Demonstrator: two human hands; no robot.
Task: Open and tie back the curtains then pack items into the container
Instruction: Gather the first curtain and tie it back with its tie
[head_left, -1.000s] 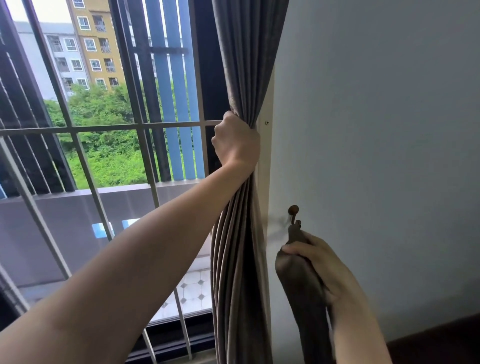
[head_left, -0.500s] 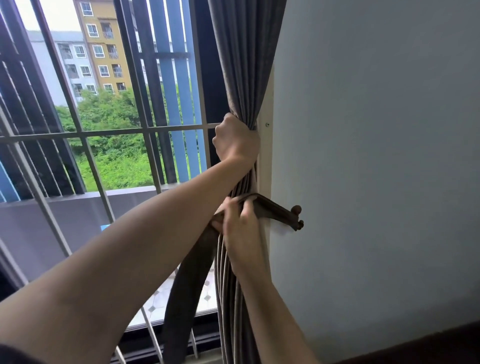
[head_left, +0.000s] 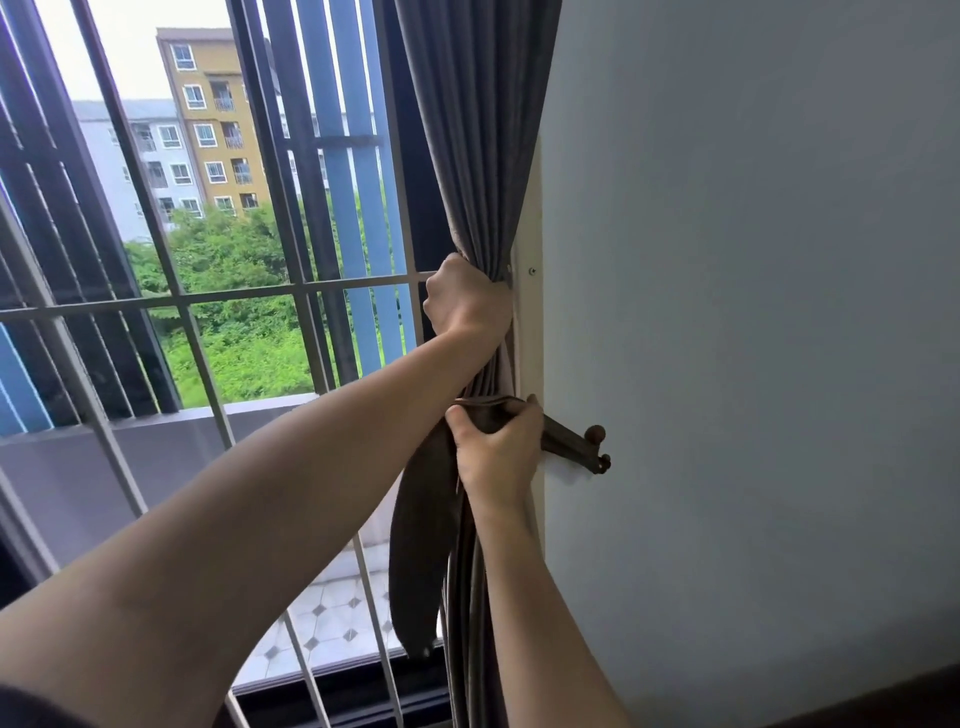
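A grey curtain (head_left: 483, 135) hangs gathered at the right edge of the window, against the wall. My left hand (head_left: 465, 299) grips the bunched folds high up. Just below, my right hand (head_left: 496, 444) grips a brown tieback band (head_left: 421, 535) wrapped across the front of the curtain. One end of the band runs to a brown wall hook (head_left: 597, 449) to the right. The other end hangs loose down the curtain's left side.
A barred window (head_left: 218, 296) fills the left, with a balcony, trees and buildings outside. A plain pale wall (head_left: 753, 312) fills the right. A dark edge (head_left: 883, 696) shows at the bottom right corner.
My right hand has brought the tieback from beside the hook across the front of the curtain, and now grips it closer to the wall. My left hand has kept its hold.
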